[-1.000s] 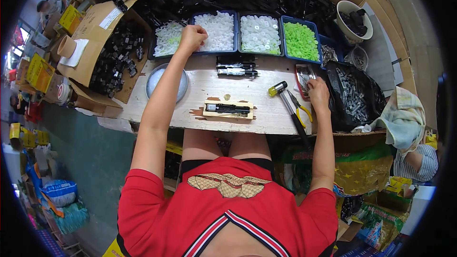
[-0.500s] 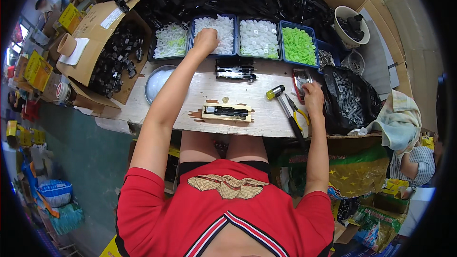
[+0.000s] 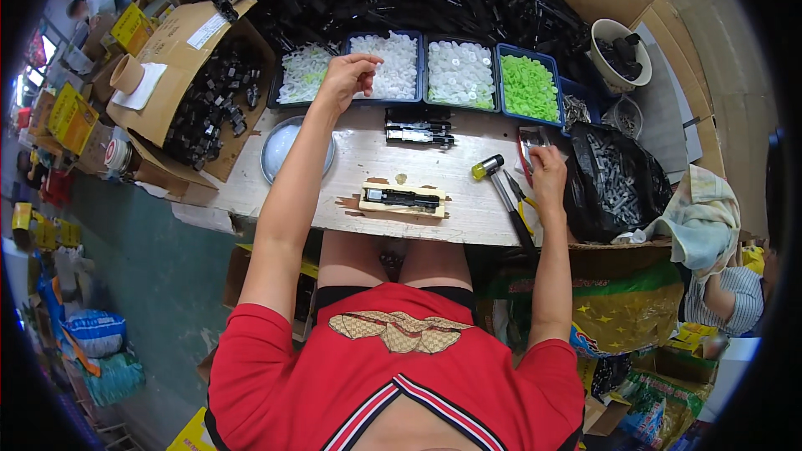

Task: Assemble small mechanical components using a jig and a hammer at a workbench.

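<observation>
Left hand (image 3: 344,83) is held over the left side of the white-piece tray (image 3: 393,101); fingers are curled in toward the thumb, with little gap seen. Whether any of the white pieces (image 3: 398,71) is pinched can't be told. Right hand (image 3: 548,175) is placed at the red tray (image 3: 523,153), fingers bent and pointed down at it; the fingertips are partly hidden, so grip and contents can't be told.

Black part (image 3: 405,198) is seated lengthwise in the wooden block (image 3: 401,210), near the table's front edge, between the forearms, untouched. More black parts (image 3: 419,132) are stacked behind it, below the trays. Hammer (image 3: 505,199) and pliers (image 3: 520,193) are laid side by side, left of the right forearm. Round dish (image 3: 281,142) is partly covered by the left forearm. Green pieces (image 3: 530,86) are heaped in the rightmost of the four trays. Grey pieces (image 3: 616,175) are held in a black bag (image 3: 585,215), right of the right hand.
</observation>
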A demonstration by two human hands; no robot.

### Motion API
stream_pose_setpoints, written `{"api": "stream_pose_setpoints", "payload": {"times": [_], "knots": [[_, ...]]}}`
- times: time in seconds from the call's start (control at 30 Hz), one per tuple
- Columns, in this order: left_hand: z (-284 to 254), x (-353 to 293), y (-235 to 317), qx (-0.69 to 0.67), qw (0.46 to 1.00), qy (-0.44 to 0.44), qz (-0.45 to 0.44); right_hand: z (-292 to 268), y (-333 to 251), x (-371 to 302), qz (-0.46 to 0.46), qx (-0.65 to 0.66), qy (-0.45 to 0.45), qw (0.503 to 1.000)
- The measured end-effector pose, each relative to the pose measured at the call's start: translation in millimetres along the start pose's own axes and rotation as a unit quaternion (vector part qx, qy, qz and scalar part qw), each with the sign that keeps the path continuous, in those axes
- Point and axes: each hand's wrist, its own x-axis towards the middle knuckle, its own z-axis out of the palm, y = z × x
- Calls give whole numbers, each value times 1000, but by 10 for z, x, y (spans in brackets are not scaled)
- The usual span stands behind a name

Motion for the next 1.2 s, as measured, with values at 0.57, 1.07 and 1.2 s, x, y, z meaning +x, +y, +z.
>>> {"api": "stream_pose_setpoints", "payload": {"times": [0.57, 1.07, 1.2], "knots": [[388, -1446, -533, -307, 940, -84, -122, 412, -1684, -170, -205, 272, -107, 934], [301, -1678, -647, -309, 945, -54, -93, 426, -1744, -230, -262, 246, -127, 924], [296, -1694, -646, -306, 947, -51, -84, 443, -1760, -235, -283, 239, -118, 921]]}}
